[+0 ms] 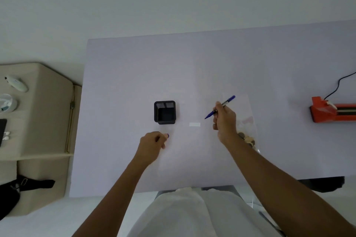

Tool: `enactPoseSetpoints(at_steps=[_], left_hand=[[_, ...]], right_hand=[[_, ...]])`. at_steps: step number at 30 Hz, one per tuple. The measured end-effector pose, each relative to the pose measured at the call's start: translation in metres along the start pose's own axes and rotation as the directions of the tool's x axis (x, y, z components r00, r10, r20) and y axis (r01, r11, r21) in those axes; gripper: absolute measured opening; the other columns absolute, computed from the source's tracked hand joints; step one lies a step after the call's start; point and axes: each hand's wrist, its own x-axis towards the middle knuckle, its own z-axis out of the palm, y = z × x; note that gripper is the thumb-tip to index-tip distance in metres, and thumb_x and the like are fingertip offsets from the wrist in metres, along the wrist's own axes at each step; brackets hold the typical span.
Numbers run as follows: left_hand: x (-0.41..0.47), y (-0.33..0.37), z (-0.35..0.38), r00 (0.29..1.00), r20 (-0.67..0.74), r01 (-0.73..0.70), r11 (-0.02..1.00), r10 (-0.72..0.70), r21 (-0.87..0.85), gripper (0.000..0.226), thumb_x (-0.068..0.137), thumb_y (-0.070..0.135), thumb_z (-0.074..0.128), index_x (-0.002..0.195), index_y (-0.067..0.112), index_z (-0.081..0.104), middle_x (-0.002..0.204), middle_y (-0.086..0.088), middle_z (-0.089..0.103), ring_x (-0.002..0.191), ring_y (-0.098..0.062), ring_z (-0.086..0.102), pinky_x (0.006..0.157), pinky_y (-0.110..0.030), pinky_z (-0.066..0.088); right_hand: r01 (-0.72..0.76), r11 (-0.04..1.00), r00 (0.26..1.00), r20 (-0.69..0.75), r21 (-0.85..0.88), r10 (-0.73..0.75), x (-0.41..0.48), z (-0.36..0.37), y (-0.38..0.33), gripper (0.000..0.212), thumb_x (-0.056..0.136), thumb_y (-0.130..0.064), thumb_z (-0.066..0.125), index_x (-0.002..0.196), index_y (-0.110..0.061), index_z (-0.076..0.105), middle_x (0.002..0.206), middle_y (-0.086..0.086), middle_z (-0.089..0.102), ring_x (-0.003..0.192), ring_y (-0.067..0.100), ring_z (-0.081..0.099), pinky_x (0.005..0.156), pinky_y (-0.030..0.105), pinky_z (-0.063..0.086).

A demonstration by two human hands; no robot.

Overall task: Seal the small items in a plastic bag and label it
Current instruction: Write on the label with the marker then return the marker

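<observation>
My right hand (224,121) holds a blue pen (221,106) with its tip pointing down-left, toward a small white label (194,124) lying on the table. My left hand (153,140) is closed around a small blue pen cap (168,135), just below the black mesh pen holder (164,112). A clear plastic bag (244,115) lies flat behind my right hand, with several small round items (247,138) at its lower end, partly hidden by my wrist.
The lavender table (192,67) ends at its front edge near my lap. An orange heat sealer (331,110) with a black cable stands at the far right. A beige cabinet (44,113) with small objects and a black bag is on the left.
</observation>
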Motion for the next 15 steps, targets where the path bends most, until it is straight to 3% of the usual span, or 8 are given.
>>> enactPoseSetpoints(at_steps=[2,5,10,15], left_hand=[[0.012,-0.015,0.015,0.987,-0.11,-0.095,0.972,0.121,0.216,0.019,0.097,0.026,0.056,0.094,0.008,0.064,0.085,-0.006,0.068,0.075,-0.021,0.06,0.07,-0.03,0.047],[0.029,-0.032,0.034,0.973,-0.137,-0.12,0.915,0.185,0.386,0.016,0.097,0.021,0.055,0.108,0.01,0.06,0.102,-0.008,0.066,0.093,-0.024,0.056,0.081,-0.031,0.047],[0.038,-0.048,0.047,0.944,-0.167,-0.161,0.841,0.283,0.517,0.026,0.094,0.016,0.06,0.118,0.007,0.062,0.118,-0.012,0.063,0.107,-0.03,0.056,0.089,-0.039,0.05],[0.035,-0.053,0.05,0.929,-0.15,-0.194,0.789,0.339,0.583,0.028,0.088,0.013,0.069,0.115,0.004,0.065,0.116,-0.017,0.064,0.105,-0.034,0.059,0.087,-0.042,0.052]], right_hand=[[0.047,0.996,0.995,0.095,-0.082,-0.039,-0.008,0.013,0.005,0.032,0.097,-0.038,0.059,0.077,-0.013,0.063,0.053,-0.005,0.048,0.041,0.006,0.037,0.036,0.02,0.028],[0.082,0.981,0.985,0.167,-0.174,-0.053,-0.019,0.025,0.02,0.034,0.098,-0.042,0.057,0.083,-0.011,0.065,0.058,-0.006,0.053,0.045,0.005,0.042,0.038,0.02,0.033],[0.096,0.966,0.99,0.122,-0.239,-0.068,-0.021,0.018,0.034,0.036,0.1,-0.038,0.054,0.082,-0.009,0.065,0.062,-0.003,0.055,0.049,0.01,0.043,0.044,0.025,0.037],[0.087,0.953,0.996,0.054,-0.29,-0.074,-0.015,0.002,0.038,0.035,0.1,-0.036,0.054,0.079,-0.011,0.065,0.065,-0.002,0.056,0.059,0.011,0.048,0.063,0.035,0.04]])
